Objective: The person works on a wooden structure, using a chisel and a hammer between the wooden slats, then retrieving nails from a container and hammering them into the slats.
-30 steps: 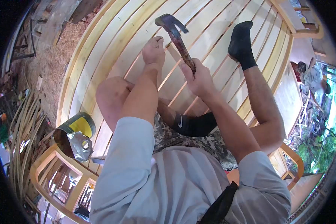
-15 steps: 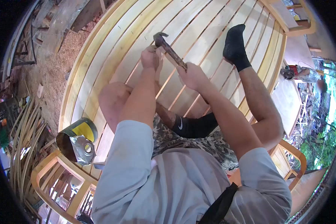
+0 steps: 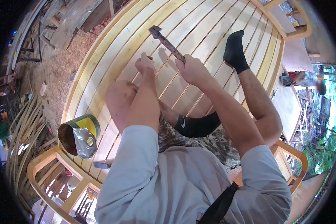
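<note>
My right hand (image 3: 195,70) is wrapped round the handle of a claw hammer (image 3: 167,44). The hammer's dark head is raised above the wooden slats (image 3: 192,31), up and to the left of that hand. My left hand (image 3: 145,64) is closed in a pinch low over the slats, below the hammer head. Whatever is between its fingers is too small to make out. Long pale and yellowish slats with narrow gaps form the platform under my legs. My bent knee (image 3: 120,93) is close to my left forearm.
An opened metal can (image 3: 78,130) with a bent lid lies tipped on the slats at left. Curved wooden armrests (image 3: 44,158) edge the platform. Wood strips (image 3: 24,134) are piled at far left. Another person (image 3: 306,79) works at a table on the right.
The hammer has lifted away from my left hand, its head moving up and left. My left hand has shifted slightly down and left, and the view has tilted a little.
</note>
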The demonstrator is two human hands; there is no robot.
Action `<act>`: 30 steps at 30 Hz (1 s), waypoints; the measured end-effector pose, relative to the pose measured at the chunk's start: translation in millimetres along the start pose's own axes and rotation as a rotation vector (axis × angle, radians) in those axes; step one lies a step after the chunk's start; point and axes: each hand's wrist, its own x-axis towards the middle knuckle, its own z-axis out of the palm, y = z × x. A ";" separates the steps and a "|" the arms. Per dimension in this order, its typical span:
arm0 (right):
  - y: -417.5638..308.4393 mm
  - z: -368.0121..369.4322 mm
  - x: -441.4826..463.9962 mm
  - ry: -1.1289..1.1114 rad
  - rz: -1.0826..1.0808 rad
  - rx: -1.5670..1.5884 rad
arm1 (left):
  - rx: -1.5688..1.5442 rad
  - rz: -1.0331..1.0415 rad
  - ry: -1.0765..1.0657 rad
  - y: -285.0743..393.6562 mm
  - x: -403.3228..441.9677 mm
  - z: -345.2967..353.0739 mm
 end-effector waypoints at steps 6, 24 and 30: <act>-0.2 -9.7 12.7 -0.057 0.008 -0.199 | -0.140 -0.050 -0.030 -16.6 24.6 2.9; 65.4 43.4 -48.7 0.207 -0.018 0.720 | -0.200 -0.401 -0.685 25.6 -78.3 -11.7; 36.4 9.2 -81.6 0.202 0.248 0.989 | -0.350 -0.355 -0.763 20.3 -172.9 -24.4</act>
